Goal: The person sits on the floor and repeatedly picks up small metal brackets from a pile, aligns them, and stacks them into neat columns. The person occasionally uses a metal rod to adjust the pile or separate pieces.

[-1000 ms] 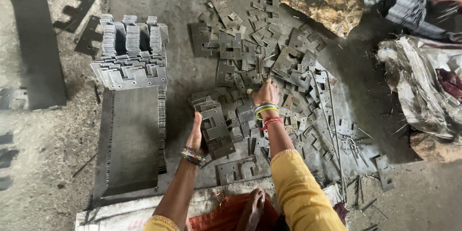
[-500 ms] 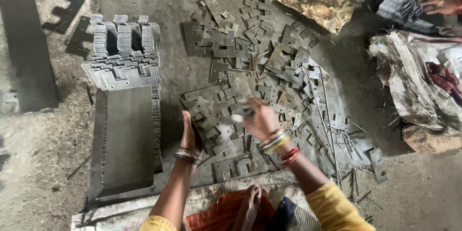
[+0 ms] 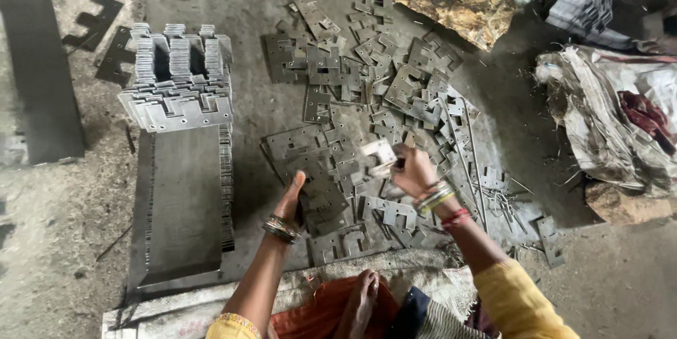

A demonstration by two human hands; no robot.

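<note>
My right hand (image 3: 412, 170) is closed on a flat grey metal plate (image 3: 379, 153) with notched edges, lifted a little above a scattered heap of like plates (image 3: 381, 78). My left hand (image 3: 290, 198) rests flat against the left edge of a small pile of plates (image 3: 317, 170) on the floor in front of me, fingers pointing away. Bangles ring both wrists. My bare foot (image 3: 360, 300) shows at the bottom on a red cloth.
A neat tall stack of plates (image 3: 180, 74) stands at the left on a long grey slab (image 3: 183, 205). Thin metal rods (image 3: 465, 148) lie right of the heap. Crumpled sacking (image 3: 613, 120) lies at right, another person's hand at the top right corner.
My right hand has drawn back from the heap toward me and to the left, now holding a plate. My left hand stays at the small pile.
</note>
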